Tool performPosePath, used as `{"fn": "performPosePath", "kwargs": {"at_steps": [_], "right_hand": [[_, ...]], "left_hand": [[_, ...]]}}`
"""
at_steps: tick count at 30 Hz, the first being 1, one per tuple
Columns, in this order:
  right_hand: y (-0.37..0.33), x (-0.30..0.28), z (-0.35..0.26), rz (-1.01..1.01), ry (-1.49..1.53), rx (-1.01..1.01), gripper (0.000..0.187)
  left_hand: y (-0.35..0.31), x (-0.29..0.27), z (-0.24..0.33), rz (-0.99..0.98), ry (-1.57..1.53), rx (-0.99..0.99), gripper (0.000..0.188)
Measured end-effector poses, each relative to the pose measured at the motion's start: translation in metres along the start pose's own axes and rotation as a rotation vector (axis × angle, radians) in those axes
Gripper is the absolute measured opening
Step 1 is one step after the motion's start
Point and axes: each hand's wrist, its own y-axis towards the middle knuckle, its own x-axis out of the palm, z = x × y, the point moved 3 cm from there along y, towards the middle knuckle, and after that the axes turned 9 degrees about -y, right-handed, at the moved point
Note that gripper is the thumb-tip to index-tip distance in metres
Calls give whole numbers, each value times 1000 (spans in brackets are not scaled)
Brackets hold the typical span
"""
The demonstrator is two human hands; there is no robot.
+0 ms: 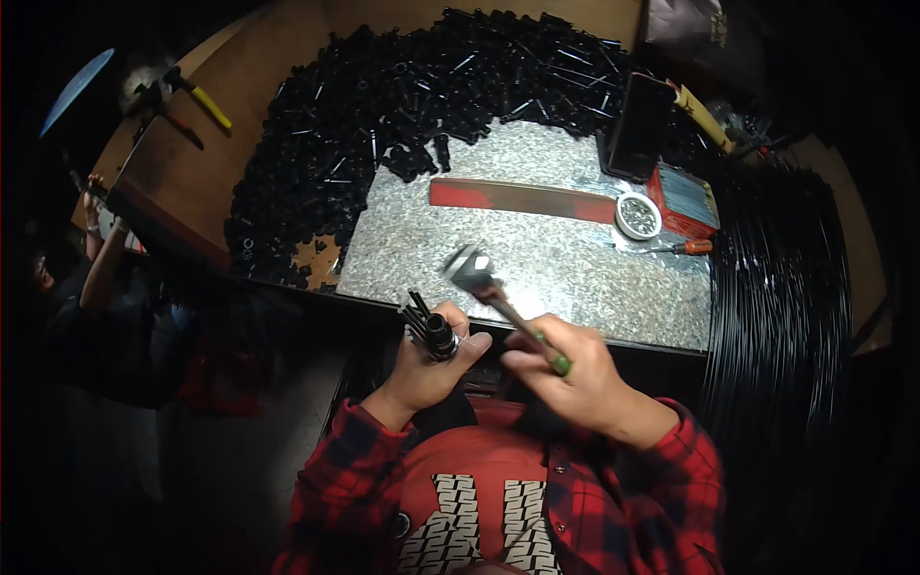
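Close to the front edge of the stone slab [393, 230], my left hand [419, 376] is closed around a black cylindrical fitting [440, 335]. Several thin dark rods [413, 314] stick up beside the fitting from the same grip. To its right, my right hand [582, 376] grips a hammer [515, 314] by its handle, which has a green end. The hammer's metal head hangs over the slab, up and right of the fitting and apart from it. My palms hide the lower ends of the fitting and rods.
Black parts [422, 81] are heaped behind and left of the slab. On it lie a red-brown strip [522, 199], a white bowl [622, 226] of small metal pieces and a screwdriver [698, 247]. Long black rods [778, 278] hang at right. Another person's arm [102, 268] shows at far left.
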Motion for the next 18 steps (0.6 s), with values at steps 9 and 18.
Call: {"fn": "performPosePath", "kwargs": {"at_steps": [9,18], "right_hand": [[11,14,-8,-4,68,-163,14],[10,15,-4,-65,67,-126,11]], "left_hand": [[-3,3,10,-245,88,110,24],[-6,4,4,-235,65,86,8]]}}
